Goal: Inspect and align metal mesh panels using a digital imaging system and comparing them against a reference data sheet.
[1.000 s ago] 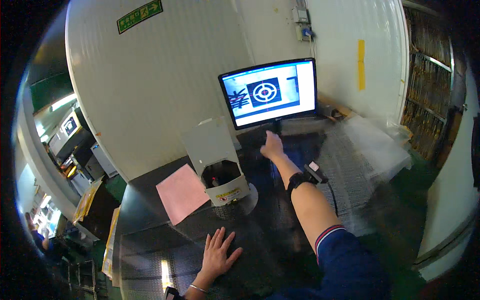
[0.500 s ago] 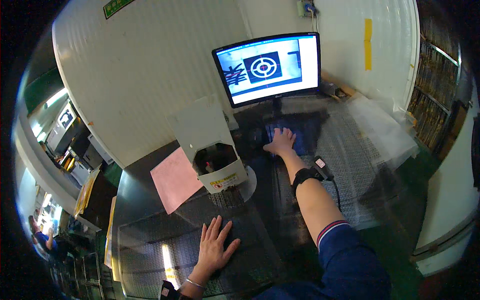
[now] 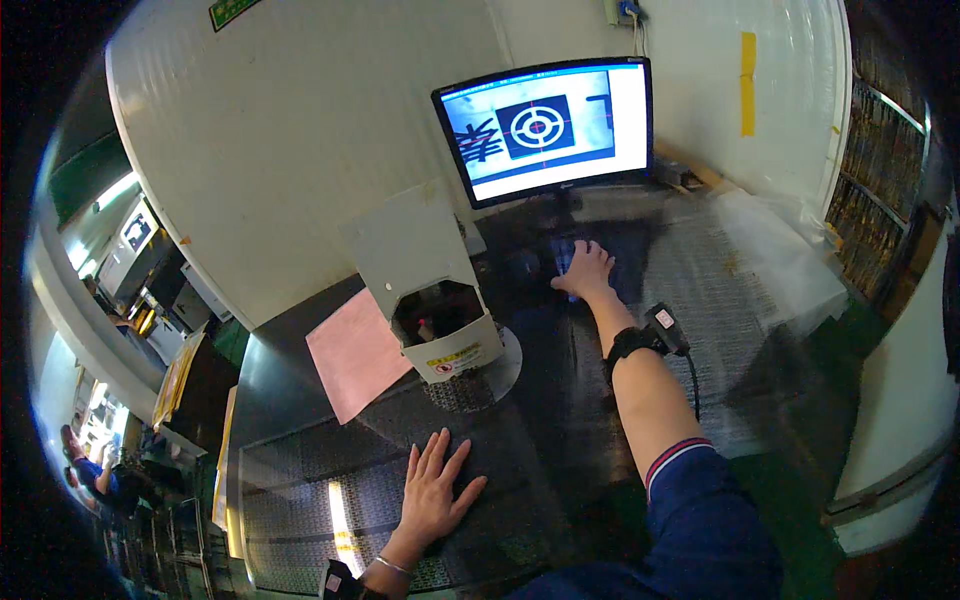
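Note:
My left hand (image 3: 436, 498) lies flat on a dark, finely patterned sheet (image 3: 290, 510) at the near side of the table, fingers spread, holding nothing. Farther off and to the right, my right hand (image 3: 588, 268) rests with its fingers apart on the dark glossy surface below a monitor (image 3: 560, 180). I see nothing in its grasp, though its fingertips are partly lost against the dark. Between the hands and a little left stands a pale housing (image 3: 455, 352) with a yellow label and a raised back plate. Its opening is dark, with something small and red inside. The screen shows a ringed target with crosshairs.
A pink sheet (image 3: 358, 355) lies left of the housing. Crumpled clear plastic (image 3: 780, 260) covers the table's far right. Behind rises a pale panelled wall (image 3: 300, 130). At the far left another person (image 3: 95, 475) sits in a lit work area. A cable hangs from my right wrist strap (image 3: 640, 342).
My right hand has shifted slightly right and away from me. The whole view has moved a little. My left hand stays flat in about the same place, and the screen's target looks unchanged.

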`<state>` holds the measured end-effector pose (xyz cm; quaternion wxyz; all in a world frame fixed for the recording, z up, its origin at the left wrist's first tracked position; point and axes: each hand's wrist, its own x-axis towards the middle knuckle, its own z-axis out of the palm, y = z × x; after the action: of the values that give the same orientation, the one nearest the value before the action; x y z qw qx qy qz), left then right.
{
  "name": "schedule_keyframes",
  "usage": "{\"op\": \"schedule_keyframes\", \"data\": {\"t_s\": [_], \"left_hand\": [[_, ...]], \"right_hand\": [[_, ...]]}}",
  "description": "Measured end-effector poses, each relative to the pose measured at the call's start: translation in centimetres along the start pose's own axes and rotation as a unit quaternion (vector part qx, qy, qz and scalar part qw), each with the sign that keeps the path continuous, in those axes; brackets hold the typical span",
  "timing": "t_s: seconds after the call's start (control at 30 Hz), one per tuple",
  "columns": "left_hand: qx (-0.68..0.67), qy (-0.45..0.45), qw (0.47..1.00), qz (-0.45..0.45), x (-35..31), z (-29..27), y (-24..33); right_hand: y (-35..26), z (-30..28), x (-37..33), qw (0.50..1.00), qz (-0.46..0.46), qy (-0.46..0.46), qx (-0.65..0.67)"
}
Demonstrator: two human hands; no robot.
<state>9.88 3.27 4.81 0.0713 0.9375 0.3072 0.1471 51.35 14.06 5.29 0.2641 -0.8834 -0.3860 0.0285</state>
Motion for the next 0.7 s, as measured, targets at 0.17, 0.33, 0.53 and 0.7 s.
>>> {"op": "schedule_keyframes", "data": {"t_s": [0.17, 0.33, 0.53, 0.7], "left_hand": [[0.002, -0.007, 1.000, -0.001, 0.2, 0.3, 0.4], [-0.006, -0.034, 0.999, -0.007, 0.4, 0.1, 0.5], [0.005, -0.016, 1.000, -0.012, 0.1, -0.9, 1.0], [-0.018, -0.019, 1.000, 0.016, 1.0, -1.4, 1.9]], "right_hand": [[-0.1, -0.1, 0.6, 0.999, 0.030, -0.003, -0.027], [-2.3, 5.0, 4.4, 0.951, -0.241, 0.088, 0.170], [-6.8, 8.2, 0.9, 0.975, -0.148, 0.160, 0.030], [-5.0, 8.8, 1.7, 0.956, -0.165, 0.233, 0.069]]}}
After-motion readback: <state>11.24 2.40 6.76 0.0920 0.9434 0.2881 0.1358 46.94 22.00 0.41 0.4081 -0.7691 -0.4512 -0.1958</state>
